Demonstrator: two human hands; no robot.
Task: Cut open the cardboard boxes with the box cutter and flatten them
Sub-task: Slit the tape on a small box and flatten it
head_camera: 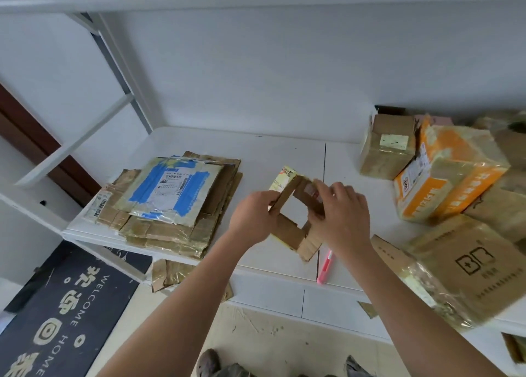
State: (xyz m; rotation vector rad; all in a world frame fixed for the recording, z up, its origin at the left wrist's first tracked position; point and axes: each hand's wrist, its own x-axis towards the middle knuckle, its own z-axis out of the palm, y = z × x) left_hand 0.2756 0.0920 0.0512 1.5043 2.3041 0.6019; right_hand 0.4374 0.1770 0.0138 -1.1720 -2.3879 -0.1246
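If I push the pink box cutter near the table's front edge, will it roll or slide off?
The pink box cutter looks slim and flat-sided, so it would probably slide, not roll. The white table looks smooth, so a light push may carry it far. It lies close to the front edge, so a push toward the person could drop it.

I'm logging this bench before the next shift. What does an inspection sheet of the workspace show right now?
Surface: white table, bare at centre.
Job's things: small opened box held up, both ends open; pink box cutter lying on the table; flattened stack at left; uncut boxes at right.
Clutter: cardboard scraps on the floor.
Grip: left hand and right hand each hold a side of the box.
Cables: nothing seen.
Surroundings: white wall, dark doormat.
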